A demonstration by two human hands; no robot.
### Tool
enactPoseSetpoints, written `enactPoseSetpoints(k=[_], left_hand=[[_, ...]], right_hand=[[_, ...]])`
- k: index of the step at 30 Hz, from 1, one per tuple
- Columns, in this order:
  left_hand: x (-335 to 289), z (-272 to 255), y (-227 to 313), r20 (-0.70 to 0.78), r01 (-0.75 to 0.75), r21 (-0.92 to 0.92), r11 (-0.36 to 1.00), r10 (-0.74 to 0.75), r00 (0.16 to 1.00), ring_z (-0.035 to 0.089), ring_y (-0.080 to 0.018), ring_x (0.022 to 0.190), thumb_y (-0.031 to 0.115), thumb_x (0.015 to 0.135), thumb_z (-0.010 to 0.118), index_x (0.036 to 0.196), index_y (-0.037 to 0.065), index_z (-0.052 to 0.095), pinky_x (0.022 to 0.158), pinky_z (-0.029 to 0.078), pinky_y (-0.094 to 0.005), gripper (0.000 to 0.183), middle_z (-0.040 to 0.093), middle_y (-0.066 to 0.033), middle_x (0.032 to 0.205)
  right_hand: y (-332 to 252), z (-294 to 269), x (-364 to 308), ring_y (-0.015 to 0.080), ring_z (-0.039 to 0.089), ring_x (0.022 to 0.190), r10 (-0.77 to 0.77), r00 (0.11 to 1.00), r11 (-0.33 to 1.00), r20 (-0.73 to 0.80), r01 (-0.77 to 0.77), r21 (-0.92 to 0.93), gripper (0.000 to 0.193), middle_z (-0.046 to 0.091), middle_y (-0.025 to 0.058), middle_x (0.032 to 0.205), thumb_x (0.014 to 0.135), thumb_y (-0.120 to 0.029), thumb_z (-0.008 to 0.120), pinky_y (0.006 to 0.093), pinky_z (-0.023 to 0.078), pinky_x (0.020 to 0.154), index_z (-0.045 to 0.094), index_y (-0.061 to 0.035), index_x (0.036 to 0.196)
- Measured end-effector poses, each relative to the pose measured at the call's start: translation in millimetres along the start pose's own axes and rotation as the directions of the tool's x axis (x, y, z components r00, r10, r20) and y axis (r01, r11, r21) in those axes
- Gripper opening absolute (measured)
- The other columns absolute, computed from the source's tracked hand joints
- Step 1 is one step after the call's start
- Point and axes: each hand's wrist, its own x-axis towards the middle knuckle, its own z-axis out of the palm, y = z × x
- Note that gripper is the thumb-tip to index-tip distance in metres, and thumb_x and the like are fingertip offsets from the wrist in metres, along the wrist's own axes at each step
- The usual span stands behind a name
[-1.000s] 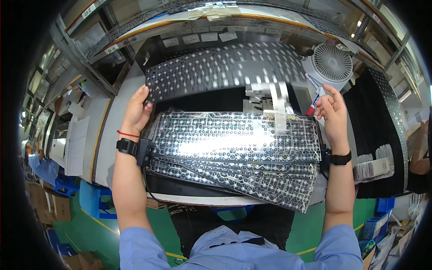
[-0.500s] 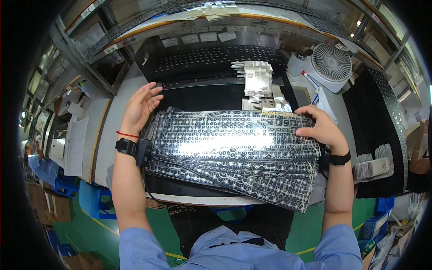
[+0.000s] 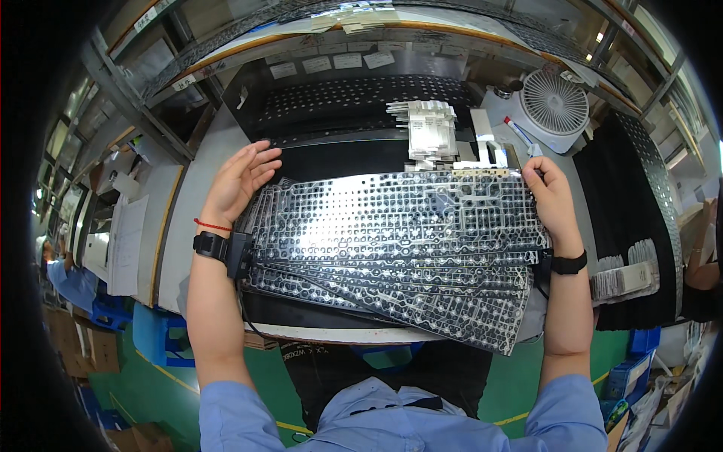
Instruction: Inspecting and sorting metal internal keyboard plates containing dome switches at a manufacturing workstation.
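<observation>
A fanned pile of keyboard membrane sheets (image 3: 452, 313), clear plastic with dark and silver circuit patterns, lies across the bench in front of me. Its top membrane sheet (image 3: 392, 218) slants up to the right and catches a bright glare on its left half. At that sheet's far right corner, my right hand (image 3: 555, 200) is closed, thumb and fingers pinched on the edge. My left hand (image 3: 242, 181) is raised beside the far left corner, palm inward, fingers stretched out, holding nothing. Below it, a black box-like device (image 3: 239, 256) sits by my wrist at the pile's left end.
Behind the sheets lies a stack of pale flat strips (image 3: 432, 134). A white fan (image 3: 555, 105) and a red-capped marker (image 3: 518, 126) are at the back right. More pale strips (image 3: 626, 280) rest on black material at right. A shelf edge (image 3: 361, 32) runs overhead.
My right hand has gone from spread fingers over the pile to a pinch at the far right corner. The top sheet has shifted and turned, its right end farther away. My left hand barely moved.
</observation>
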Motion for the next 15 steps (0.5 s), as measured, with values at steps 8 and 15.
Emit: enactPoseSetpoints(k=[8, 15], left_hand=[[-0.4, -9.5, -3.4, 0.200, 0.070, 0.201, 0.977, -0.110, 0.974, 0.056, -0.0021, 0.066, 0.023, 0.101, 0.052, 0.118, 0.003, 0.060, 0.060, 0.048, -0.0165, 0.028, 0.066, 0.0012, 0.090], [1.4, -6.9, -7.2, 0.120, 0.019, 0.186, 0.982, -0.042, 0.992, 0.047, 0.0012, 0.059, 0.017, 0.099, 0.054, 0.105, 0.008, 0.062, 0.051, 0.037, -0.0149, 0.013, 0.061, 0.0077, 0.081]], right_hand=[[0.4, 2.8, 1.8, 0.0014, 0.048, 0.073, 0.014, 0.993, 0.986, -0.117, 0.006, 0.169, 0.015, 0.054, -0.0056, 0.082, 0.101, -0.020, 0.055, 0.0182, 0.040, 0.067, 0.056, -0.0051, 0.097], [-6.4, 8.0, 0.2, 0.0026, 0.053, 0.073, 0.056, 0.994, 0.943, -0.091, -0.023, 0.332, 0.018, 0.061, -0.0018, 0.087, 0.102, -0.020, 0.053, 0.0193, 0.043, 0.068, 0.057, -0.0034, 0.108]])
